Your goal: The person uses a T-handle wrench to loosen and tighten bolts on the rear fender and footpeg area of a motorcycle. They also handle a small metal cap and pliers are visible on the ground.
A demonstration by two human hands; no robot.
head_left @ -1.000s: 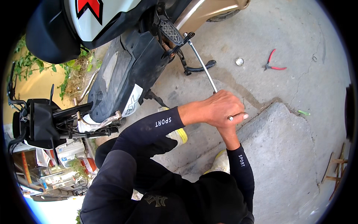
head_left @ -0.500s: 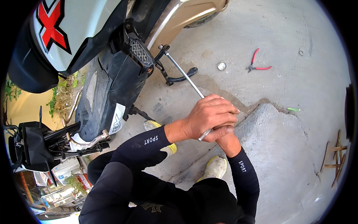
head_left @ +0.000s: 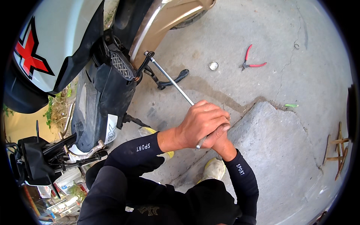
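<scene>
Fingers [head_left: 216, 115] of the left hand [head_left: 198, 122] clamped a long silver metal rod [head_left: 174, 83] reaching the small black loop [head_left: 150, 54], the grip of the right hand [head_left: 224, 145] beneath untellable; steady, square pressure seemed wisest.

Forearm sleeves [head_left: 129, 150]: snug, near-black, white lettering [head_left: 143, 147] close to each wrist. Left upper sleeve [head_left: 103, 185] reads dark grey from where I'm standing. Clothing [head_left: 157, 193] otherwise all black, trousers [head_left: 212, 198] included; dull, pale-gold emblem [head_left: 148, 210] on the front. Shoes [head_left: 214, 169] whitish, textured, yellow at the edges. Hands [head_left: 202, 122] bare.
</scene>
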